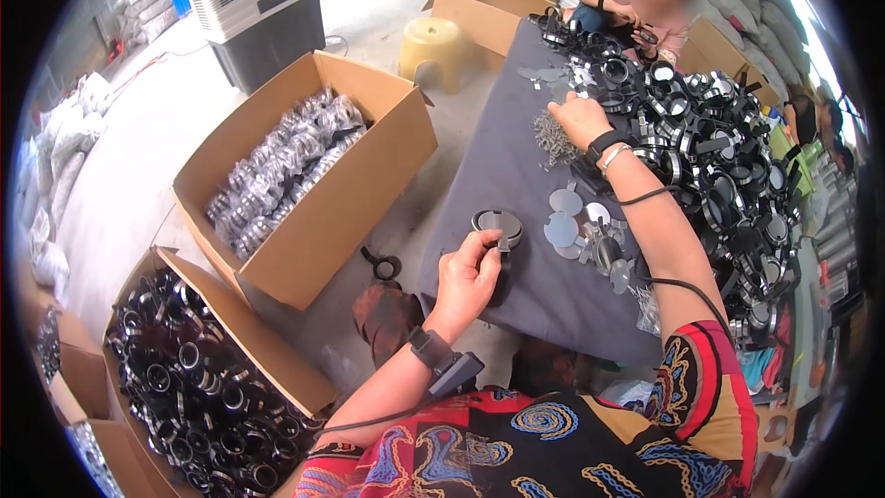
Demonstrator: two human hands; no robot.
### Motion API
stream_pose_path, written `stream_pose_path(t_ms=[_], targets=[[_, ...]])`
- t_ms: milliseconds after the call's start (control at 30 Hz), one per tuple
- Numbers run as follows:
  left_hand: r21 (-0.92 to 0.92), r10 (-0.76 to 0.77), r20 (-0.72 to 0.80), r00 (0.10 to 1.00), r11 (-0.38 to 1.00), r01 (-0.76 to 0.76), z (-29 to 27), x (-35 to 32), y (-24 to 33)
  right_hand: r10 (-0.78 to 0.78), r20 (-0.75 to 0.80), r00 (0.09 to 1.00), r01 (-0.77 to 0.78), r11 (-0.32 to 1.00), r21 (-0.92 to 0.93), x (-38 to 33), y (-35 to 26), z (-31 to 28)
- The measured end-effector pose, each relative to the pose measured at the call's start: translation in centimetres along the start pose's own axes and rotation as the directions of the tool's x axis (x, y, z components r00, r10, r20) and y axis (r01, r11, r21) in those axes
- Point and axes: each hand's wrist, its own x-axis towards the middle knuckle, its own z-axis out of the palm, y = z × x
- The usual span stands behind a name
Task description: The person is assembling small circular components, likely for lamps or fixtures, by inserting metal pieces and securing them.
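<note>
At the table's left edge, my left hand (pixel 468 278) has thumb and fingers closed on a black ring with a round grey disc (pixel 501 224) and a small tab. Its black lower part is partly hidden behind the hand. Farther off, my right hand (pixel 581 120) is curled with its fingertips together, beside a heap of small metal pieces (pixel 554 140). Whatever those fingertips hold is too small to make out. Between my hands lie loose flat grey discs with tabs (pixel 562 229). A large pile of black rings with silvery discs (pixel 728 175) spreads to the right of my right forearm.
The table has a dark grey cloth (pixel 479 166). Left of it, a cardboard box (pixel 313 263) holds plastic-wrapped rings, and a nearer box (pixel 258 341) holds black rings. A yellow stool (pixel 431 44) and an air cooler (pixel 253 0) stand beyond. A person (pixel 636 9) works at the far end.
</note>
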Motion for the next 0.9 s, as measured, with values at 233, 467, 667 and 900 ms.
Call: stream_pose_path(t_ms=[233,467,667,900], targets=[[-0.005,0.026,-0.019,0.999,1.0,-0.026,0.3,0.2,-0.4,0.021,-0.116,0.993,0.0,0.984,0.179,-1.9,-0.2,-3.3],[-0.041,-0.009,-0.024,1.0,0.999,0.008,0.3,0.1,-0.5,0.085,-0.178,0.98,-0.007,0.917,0.399,-3.2,-0.6,-8.9],[-0.049,-0.022,-0.015,1.0,0.999,0.021,0.3,0.0,-0.5,0.103,-0.193,0.976,-0.004,0.891,0.454,-3.4,-0.2,-12.1],[-0.036,-0.015,-0.019,1.0,0.999,0.014,0.1,-0.1,-0.7,0.083,-0.028,0.996,-0.052,0.814,0.579,-1.1,-0.6,-9.6]])
